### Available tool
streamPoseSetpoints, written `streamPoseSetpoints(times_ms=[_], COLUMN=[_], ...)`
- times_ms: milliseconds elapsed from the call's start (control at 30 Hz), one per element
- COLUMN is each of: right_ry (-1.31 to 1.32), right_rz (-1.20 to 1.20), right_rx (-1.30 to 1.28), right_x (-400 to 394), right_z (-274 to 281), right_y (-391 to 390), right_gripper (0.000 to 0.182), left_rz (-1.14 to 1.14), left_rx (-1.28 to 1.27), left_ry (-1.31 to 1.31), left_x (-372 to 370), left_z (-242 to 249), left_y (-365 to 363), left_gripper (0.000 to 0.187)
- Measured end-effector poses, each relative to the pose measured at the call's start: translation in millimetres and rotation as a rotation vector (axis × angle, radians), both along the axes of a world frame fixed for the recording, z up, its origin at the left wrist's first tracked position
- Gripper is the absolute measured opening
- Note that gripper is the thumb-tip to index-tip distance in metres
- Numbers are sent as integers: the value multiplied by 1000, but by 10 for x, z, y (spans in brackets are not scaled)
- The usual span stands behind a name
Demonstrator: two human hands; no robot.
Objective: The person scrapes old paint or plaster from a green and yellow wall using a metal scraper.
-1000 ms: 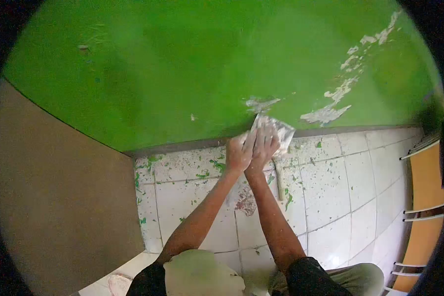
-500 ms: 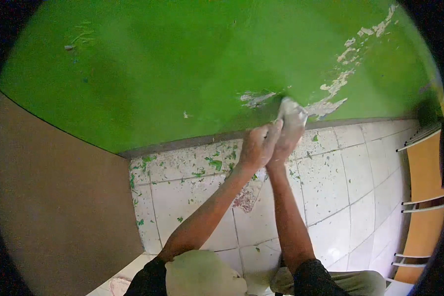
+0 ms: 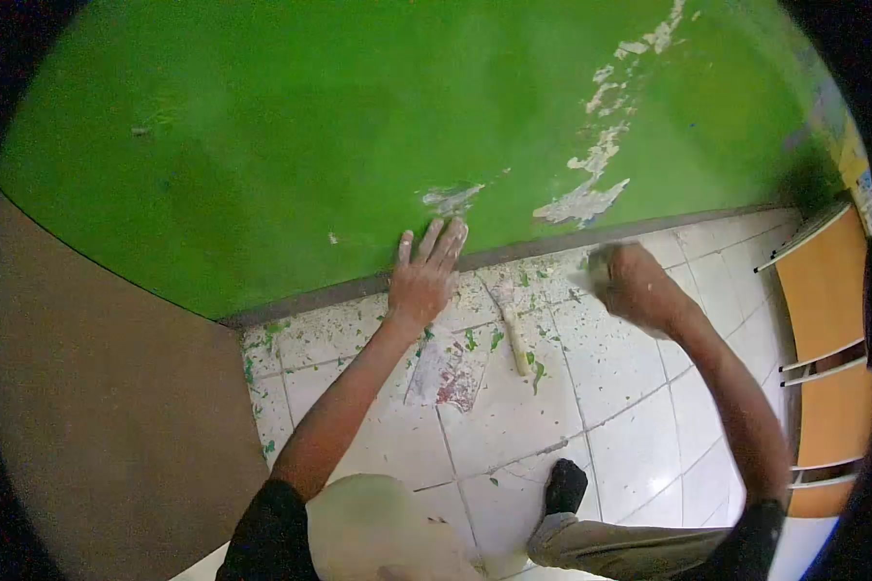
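My left hand (image 3: 424, 281) is open, its whitened fingertips resting at the foot of the green wall (image 3: 320, 116), just below a small whitish scraped patch (image 3: 452, 198). To the right, my right hand (image 3: 642, 289) is closed in a fist low over the floor, away from the wall; a pale, blurred thing at its fingers is too smeared to name. Between the hands, a slim tool with a pale handle (image 3: 516, 344) lies on the tiles. Nearer to me is a flat piece (image 3: 448, 373) mottled white and dark red.
Green paint flakes and white dust litter the white tiled floor (image 3: 639, 426). A longer bare patch (image 3: 586, 200) runs up the wall at right. A brown panel (image 3: 116, 387) stands at left, orange-topped furniture (image 3: 824, 281) at right. My foot (image 3: 565, 486) is on the floor.
My hands, together at the wall before, are now apart. The left has opened against the wall; the right has moved right and down. The pale-handled tool on the floor has come into sight.
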State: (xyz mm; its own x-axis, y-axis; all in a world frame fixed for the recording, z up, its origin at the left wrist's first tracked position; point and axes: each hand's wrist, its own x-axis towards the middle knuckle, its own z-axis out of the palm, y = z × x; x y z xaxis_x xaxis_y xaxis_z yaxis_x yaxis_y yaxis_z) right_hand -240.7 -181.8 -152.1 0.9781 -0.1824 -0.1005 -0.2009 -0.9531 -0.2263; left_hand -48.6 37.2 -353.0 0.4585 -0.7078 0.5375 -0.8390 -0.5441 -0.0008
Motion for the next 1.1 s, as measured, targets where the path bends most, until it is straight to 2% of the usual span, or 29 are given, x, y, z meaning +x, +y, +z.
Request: streamPoseSetpoints(times_ms=[33,67,100,167,200,233,267,300,367,433,467,533,600,633,767,833,867,933,967,1033,1067,1100], right_ry=[-10,192,395,444,500,495,507,520,444,313,312,-114,-151,-182,-157,-279,-278,-529,-508,-62,-56,-169], right_rz=[-2,56,117,122,124,131,73,18,43,-116,-95,218,208,180,373,367,375,627,642,471,473,498], right_rx=[2,-49,-100,-91,-87,-82,-74,-67,-88,20,29,2,52,100,58,32,30,-91,-92,-121,-127,-131], right_x=[-127,-264,-376,-545,-602,-587,-511,-442,-313,-121,-32,201,467,605,1045,1068,1043,941,900,837,796,745], right_z=[70,188,307,500,594,709,839,919,841,838,687,315,314,310,307,238,189,53,-18,-124,-160,-190], right_y=[3,30,58,64,71,98,127,122,8,90,2,-232,-110,-17,202,317,330,313,280,170,124,87], right_gripper=[20,24,29,31,33,33,33,33,34,36,36,41,41,42,40,35,35,38,38,42,42,38], left_rz=[-52,-100,-97,-338,-333,-328,-321,-310,-172,-212,-191,-466,-454,-460,-507,-126,-121,46,55,49,78,74], left_rx=[187,376,381,25,30,-76,-182,-175,-146,-4,4,127,206,286,180,-230,-235,-336,-351,-547,-542,-547], left_ry=[-123,-245,-253,145,140,70,0,-5,286,374,374,586,627,674,654,668,668,838,856,791,744,749], left_x=[-42,-78,-82,-66,-34,24,73,92,147,218,264,341,344,316,76,-148,-255,-473,-547,-631,-631,-623], left_z=[24,51,6,-133,0,266,553,831,1443,2011,2204,2491,2617,2620,2269,1872,1720,1397,1225,918,820,792], left_y=[75,153,216,311,336,344,344,345,313,241,196,94,14,-4,-79,-51,12,136,158,126,103,65], left_gripper=[62,57,57,37,37,31,26,26,31,37,37,44,47,50,45,39,39,39,39,39,39,39])
